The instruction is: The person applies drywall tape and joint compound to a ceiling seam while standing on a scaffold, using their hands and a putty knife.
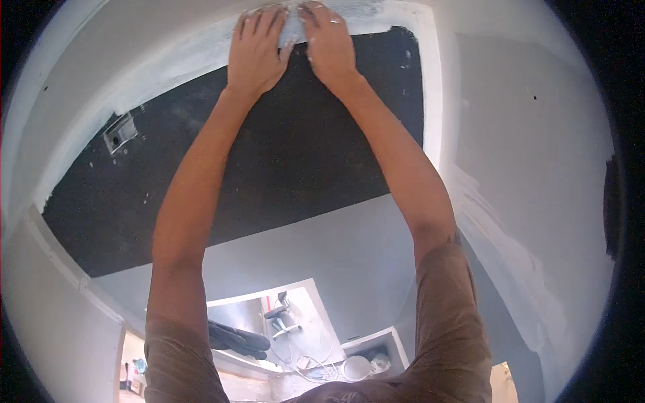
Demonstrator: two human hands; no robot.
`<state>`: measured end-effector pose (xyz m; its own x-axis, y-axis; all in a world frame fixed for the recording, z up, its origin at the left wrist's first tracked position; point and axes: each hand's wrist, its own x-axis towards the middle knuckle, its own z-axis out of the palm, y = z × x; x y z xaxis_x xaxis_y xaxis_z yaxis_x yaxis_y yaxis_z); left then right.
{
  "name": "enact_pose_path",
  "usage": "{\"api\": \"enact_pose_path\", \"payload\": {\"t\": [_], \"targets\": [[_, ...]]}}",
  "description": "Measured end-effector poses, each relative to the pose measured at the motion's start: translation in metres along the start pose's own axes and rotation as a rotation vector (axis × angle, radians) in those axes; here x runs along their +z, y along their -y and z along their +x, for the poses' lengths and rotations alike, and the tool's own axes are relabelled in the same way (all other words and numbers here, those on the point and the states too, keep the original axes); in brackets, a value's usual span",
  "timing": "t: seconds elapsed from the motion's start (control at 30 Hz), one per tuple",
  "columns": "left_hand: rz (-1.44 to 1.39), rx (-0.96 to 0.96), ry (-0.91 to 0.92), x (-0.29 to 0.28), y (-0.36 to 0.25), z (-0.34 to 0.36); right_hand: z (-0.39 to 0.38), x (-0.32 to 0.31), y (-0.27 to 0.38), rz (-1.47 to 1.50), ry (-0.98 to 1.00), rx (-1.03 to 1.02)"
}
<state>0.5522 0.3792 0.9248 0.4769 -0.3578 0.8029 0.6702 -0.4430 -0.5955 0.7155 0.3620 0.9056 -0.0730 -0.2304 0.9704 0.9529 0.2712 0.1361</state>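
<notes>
Both arms reach up to a white, wet-looking band [188, 59] along the top edge of a black-painted wall area [295, 148]. My left hand [257, 54] lies on this band, fingers stretched out and thumb apart, with white smears on the fingertips. Close beside it on the right, my right hand [329, 47] presses on the same band, its fingers extended and also smeared white. A small pale mark or ring shows on one right finger. Nothing is visibly held in either hand, though whatever lies under the fingertips is hidden.
A pale-edged wall box [119, 134] sits in the black area at left. A grey wall [531, 114] with white patches stands at right. Far below are an office chair [282, 316], a dark garment [238, 340], a white bucket [356, 367] and a loose white cable [316, 366].
</notes>
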Motion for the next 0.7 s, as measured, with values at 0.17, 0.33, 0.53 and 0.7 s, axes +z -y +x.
{"api": "enact_pose_path", "payload": {"t": [0.17, 0.33, 0.53, 0.7], "targets": [[-0.020, 0.039, -0.115, 0.003, 0.053, -0.023, 0.007, -0.003, -0.009, -0.184, -0.048, -0.263], [0.023, 0.030, -0.119, -0.008, 0.050, -0.029, 0.019, -0.008, -0.016, 0.047, 0.007, -0.153], [0.092, 0.008, -0.069, -0.002, 0.060, -0.030, 0.024, -0.008, -0.010, -0.148, 0.013, -0.268], [0.084, 0.024, -0.044, -0.006, 0.067, -0.036, 0.022, -0.015, -0.005, -0.187, 0.010, -0.334]]}}
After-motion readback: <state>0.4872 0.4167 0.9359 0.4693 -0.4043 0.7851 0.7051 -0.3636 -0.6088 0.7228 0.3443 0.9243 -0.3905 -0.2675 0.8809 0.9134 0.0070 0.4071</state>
